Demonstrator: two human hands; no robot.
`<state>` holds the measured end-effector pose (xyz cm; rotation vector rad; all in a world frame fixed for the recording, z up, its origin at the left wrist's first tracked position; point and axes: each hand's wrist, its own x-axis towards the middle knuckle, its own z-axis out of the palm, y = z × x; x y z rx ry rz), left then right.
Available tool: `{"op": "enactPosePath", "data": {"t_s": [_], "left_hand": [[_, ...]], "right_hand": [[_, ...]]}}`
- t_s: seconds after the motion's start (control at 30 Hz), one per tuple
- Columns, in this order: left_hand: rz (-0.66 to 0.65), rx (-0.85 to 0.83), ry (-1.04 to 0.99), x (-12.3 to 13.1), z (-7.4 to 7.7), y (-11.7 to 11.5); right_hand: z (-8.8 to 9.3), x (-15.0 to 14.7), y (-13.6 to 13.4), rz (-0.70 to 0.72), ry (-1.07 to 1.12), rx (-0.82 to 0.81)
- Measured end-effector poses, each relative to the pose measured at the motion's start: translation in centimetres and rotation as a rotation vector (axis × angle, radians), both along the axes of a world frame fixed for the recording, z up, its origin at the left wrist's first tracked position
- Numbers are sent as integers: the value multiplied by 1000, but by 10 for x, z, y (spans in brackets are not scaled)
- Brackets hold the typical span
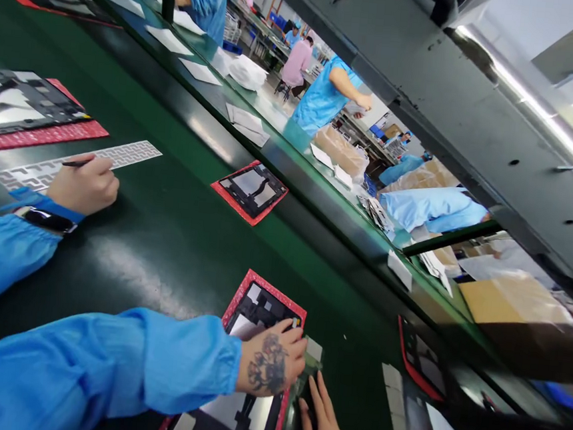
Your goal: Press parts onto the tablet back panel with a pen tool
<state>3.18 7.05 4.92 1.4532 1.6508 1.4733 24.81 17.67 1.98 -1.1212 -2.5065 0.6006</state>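
My left hand (pixel 271 357), tattooed and in a blue sleeve, lies over a black tablet-like panel on a red-edged mat (pixel 263 307), its fingertips at the panel's upper corner. Whether they pinch anything is hidden. My right hand (pixel 325 416) enters from the bottom edge, fingers apart, next to a greenish film piece (pixel 313 358). Further left, a co-worker's hand (pixel 86 184) with a black wristband holds a pen (pixel 74 163) over a patterned white strip sheet (pixel 73 164).
A green conveyor belt (pixel 162 258) runs diagonally, carrying more panels on red mats (pixel 249 192). White sheets lie along its raised far rail (pixel 290 168). Beyond, blue-gowned co-workers (pixel 324 98) stand among cardboard boxes (pixel 514 302). A grey overhead beam (pixel 478 91) crosses the upper right.
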Motion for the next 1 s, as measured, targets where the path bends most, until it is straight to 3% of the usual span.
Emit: {"op": "enactPosePath", "data": {"t_s": [0.07, 0.13, 0.27, 0.37, 0.47, 0.6, 0.83, 1.0], "left_hand": [[-117, 14, 384, 16, -10, 21], [-142, -28, 568, 25, -18, 36], [-183, -85, 716, 27, -25, 52], [-248, -65, 733, 23, -27, 57], [-247, -67, 760, 21, -29, 59], [-230, -76, 823, 20, -33, 60], [-192, 40, 858, 24, -39, 65], [-171, 23, 848, 25, -39, 65]], "right_hand": [[3, 0, 2, -20, 49, 23], [13, 5, 14, -123, 184, 10], [36, 13, 51, -428, 515, -309], [38, 5, 72, -463, 600, -616], [28, -12, 81, -474, 649, -779], [15, -24, 82, -479, 718, -792], [11, -16, 79, -439, 695, -635], [7, -23, 73, -456, 700, -520]]}}
